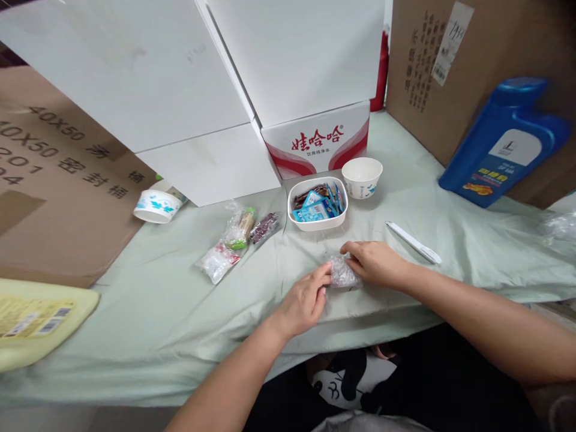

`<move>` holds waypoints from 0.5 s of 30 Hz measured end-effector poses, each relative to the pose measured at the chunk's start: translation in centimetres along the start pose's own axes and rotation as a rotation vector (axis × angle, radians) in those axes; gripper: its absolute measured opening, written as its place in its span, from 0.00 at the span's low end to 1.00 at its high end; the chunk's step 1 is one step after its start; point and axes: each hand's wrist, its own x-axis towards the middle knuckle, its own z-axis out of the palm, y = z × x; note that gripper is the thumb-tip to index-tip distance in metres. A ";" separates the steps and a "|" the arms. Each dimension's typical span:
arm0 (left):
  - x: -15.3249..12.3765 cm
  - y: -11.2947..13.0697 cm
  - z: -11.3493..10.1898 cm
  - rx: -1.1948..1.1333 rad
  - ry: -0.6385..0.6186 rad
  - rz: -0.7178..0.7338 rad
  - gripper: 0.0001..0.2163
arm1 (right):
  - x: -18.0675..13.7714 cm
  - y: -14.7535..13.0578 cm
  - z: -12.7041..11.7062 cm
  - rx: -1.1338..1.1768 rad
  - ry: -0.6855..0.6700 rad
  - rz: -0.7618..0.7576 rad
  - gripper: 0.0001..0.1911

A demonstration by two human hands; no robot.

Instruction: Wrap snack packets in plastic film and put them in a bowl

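Observation:
A small wad of clear bubble wrap [344,273] lies near the table's front edge between my two hands. My left hand [302,301] presses its left side with bent fingers. From the right, my right hand [377,262] grips it with thumb and fingers curled over its top. Whether anything is inside the wrap cannot be made out. Just behind stands a white oval tub [317,225] with blue and brown packets in it. To the right of my right hand lies a white capped utility knife or pen-like tool [413,242].
Left of the tub lie a white snack packet [218,264], a green-ended packet [243,229] and a dark red one [264,228]. Paper bowls [362,177] [156,207] stand near white boxes [317,139]. A blue bottle [499,144] leans against the right carton [432,114].

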 end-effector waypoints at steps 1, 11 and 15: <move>0.0 0.0 0.0 0.012 -0.020 0.010 0.26 | 0.2 0.0 0.3 -0.022 -0.007 0.001 0.14; 0.4 0.9 -0.2 0.309 -0.005 0.090 0.16 | 0.5 -0.1 1.1 -0.079 -0.008 -0.023 0.11; 0.6 1.1 -0.2 0.320 -0.169 0.058 0.16 | 0.4 0.6 0.5 -0.122 0.044 -0.035 0.11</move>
